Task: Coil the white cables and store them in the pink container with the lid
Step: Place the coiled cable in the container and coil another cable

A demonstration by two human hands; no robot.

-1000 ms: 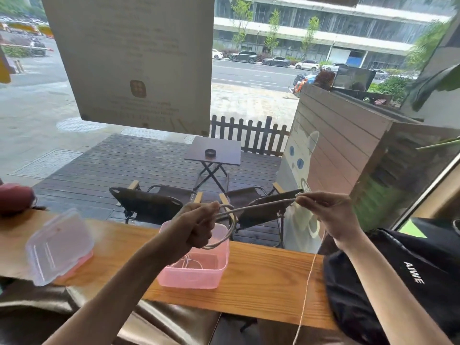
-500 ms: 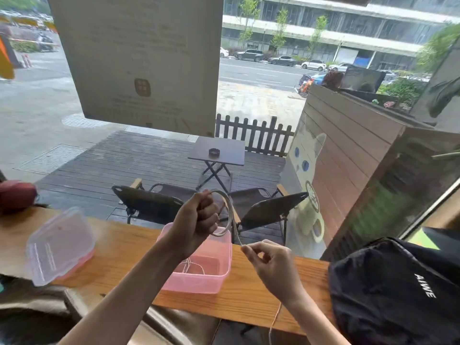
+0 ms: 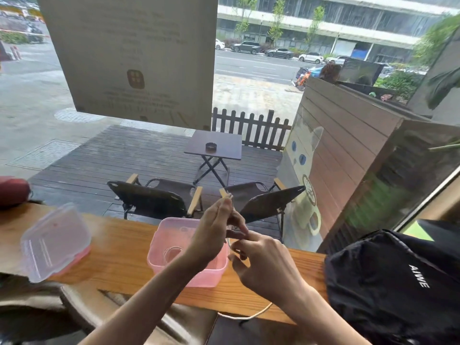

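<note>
White cable [image 3: 246, 315] is what I'm working, and most of it is hidden between my hands. My left hand [image 3: 214, 235] has its fingers [image 3: 225, 207] raised and close together, seemingly around the coil, though blur keeps me from seeing the loops. My right hand [image 3: 263, 262] sits just beside it, touching it, with its fingers [image 3: 242, 242] curled in narrow on the strand where it meets the coil. A loose tail shows below the bench [image 3: 119, 257] edge, sagging toward my lap.

To do this wrap well, I'd keep the left hand still as the former, feed each turn with the right at even tension, and lay turns side by side so the coil fits flat in the tub.

Both forearms reach forward from the bottom of the view and converge over the right end of the pink tub [image 3: 186, 272]. That tub stands open on the bench, with a thin coil [image 3: 171, 253] lying inside. Its clear lid [image 3: 54, 242] rests tilted, well apart to the left. At the right, a black bag [image 3: 393, 282] sits against the bench.
</note>
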